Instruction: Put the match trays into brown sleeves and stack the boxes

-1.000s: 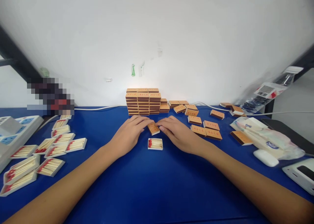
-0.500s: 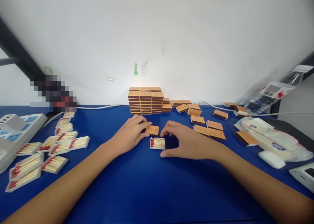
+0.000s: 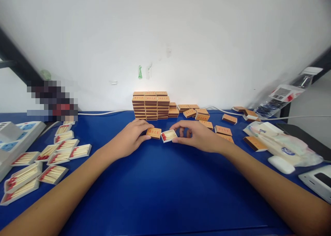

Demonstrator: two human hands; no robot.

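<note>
Too hard a squeeze from my left hand [image 3: 130,137] could buckle the thin orange sleeve [image 3: 154,133] and narrow its mouth. Just to its right, over the middle of the worktop [image 3: 160,191], the white tray [image 3: 171,140] sits askew, so a corner could snag if the two met; tipping by my right hand [image 3: 200,134] could spill the red-headed matches [image 3: 169,135].

My left hand comes in from the left, palm down, thumb near and index far, pinching the sleeve's left end. My right hand mirrors it, fingers curled, parted only enough to grip the tray's right end. I can't tell whether sleeve and tray touch, or whether either rests on the worktop.
</note>
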